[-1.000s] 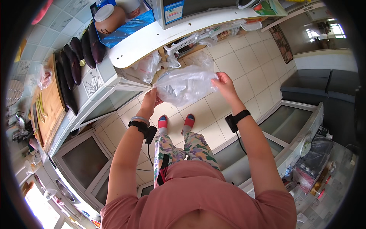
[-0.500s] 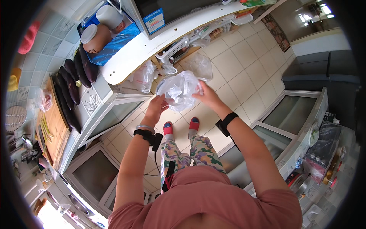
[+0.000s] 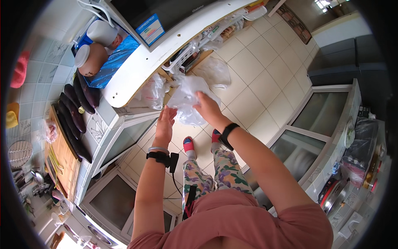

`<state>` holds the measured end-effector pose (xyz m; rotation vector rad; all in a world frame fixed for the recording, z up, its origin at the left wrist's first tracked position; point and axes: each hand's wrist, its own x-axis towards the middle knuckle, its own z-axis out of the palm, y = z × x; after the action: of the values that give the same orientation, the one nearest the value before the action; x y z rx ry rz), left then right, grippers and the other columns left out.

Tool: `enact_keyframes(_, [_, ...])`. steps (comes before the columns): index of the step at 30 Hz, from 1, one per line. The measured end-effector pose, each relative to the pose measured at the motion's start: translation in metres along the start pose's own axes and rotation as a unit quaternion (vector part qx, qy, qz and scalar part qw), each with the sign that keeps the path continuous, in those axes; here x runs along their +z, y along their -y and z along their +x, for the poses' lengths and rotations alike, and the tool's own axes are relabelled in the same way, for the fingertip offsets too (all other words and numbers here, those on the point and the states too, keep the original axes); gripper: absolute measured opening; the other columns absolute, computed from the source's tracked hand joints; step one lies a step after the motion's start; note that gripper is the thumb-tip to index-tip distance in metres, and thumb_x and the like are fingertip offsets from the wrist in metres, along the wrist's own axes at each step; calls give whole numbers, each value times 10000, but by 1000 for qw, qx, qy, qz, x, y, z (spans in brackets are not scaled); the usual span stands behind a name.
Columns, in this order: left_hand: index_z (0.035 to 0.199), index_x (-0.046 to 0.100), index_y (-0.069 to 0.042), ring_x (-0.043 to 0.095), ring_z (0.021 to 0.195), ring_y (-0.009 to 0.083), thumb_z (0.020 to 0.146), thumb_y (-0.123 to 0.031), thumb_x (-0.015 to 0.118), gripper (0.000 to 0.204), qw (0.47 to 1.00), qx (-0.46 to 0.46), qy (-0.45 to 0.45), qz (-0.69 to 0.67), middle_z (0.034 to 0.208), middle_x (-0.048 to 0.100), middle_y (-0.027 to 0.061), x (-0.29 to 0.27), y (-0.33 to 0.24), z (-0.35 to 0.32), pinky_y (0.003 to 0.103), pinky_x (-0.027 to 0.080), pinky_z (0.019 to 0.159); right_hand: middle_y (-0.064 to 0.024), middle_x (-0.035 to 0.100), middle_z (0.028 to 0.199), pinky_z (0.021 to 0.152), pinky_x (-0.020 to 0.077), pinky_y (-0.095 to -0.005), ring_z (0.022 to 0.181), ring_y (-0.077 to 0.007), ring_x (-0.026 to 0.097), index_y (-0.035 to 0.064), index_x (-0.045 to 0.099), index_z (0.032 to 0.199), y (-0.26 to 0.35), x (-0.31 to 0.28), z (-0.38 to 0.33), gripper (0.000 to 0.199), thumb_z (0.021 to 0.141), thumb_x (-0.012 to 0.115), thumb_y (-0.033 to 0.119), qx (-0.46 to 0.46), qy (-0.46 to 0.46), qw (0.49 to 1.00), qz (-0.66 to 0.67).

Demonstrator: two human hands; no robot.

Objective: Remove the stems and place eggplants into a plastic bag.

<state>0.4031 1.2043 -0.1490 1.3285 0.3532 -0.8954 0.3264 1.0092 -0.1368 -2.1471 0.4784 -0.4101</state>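
Note:
A thin, whitish translucent plastic bag [image 3: 185, 92] hangs between my hands, in front of the lower shelf. At its right side, the fingers and thumb of my right hand [image 3: 208, 110] pinch the film. My left hand [image 3: 165, 126] is at the bag's lower left edge, fingertips closed on the plastic there. Part of the bag hangs loose below my hands, above the floor. No contents can be made out inside it.
More clear bags [image 3: 154, 92] hang under the white counter [image 3: 128, 79], beside a white plastic basket [image 3: 178, 60]. Another clear bag [image 3: 213, 71] lies beyond. Several eggplants [image 3: 70, 114] and a wooden cutting board [image 3: 64, 159] are at left. Glass-doored cabinets [image 3: 296, 151] stand at right.
The rounded, open bag has become flatter and spread out. My right hand has moved left and inward over it, while my left hand sits slightly lower. The whole view has shifted a little.

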Motion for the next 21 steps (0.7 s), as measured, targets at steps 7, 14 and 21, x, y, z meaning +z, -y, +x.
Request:
enact_keyframes(7, [1339, 395, -43, 507, 1154, 243, 929, -299, 579, 517, 993, 1, -31, 116, 1233, 520, 109, 5, 11, -16, 388, 413, 956, -187, 633, 946, 769, 485, -439, 906, -375, 615, 11, 569, 990, -8, 28, 8, 277, 771, 701, 118, 80, 32, 996, -5])
enact_keyframes(14, [1330, 416, -17, 576, 1047, 192, 929, -224, 595, 485, 971, 109, 26, 209, 1230, 522, 122, 30, 7, -21, 307, 503, 838, -219, 640, 926, 755, 486, -403, 890, -374, 624, -21, 560, 1016, -5, 36, 2, 331, 808, 679, 209, 150, 96, 979, 99])
enact_keyframes(21, [1268, 488, 5, 626, 937, 178, 917, -315, 648, 501, 962, 112, -5, 249, 1189, 584, 130, 36, 10, 3, 285, 531, 722, -34, 652, 870, 686, 456, -274, 766, -108, 562, 15, 595, 991, -9, 37, 0, 334, 975, 537, 344, 273, 228, 876, 327])
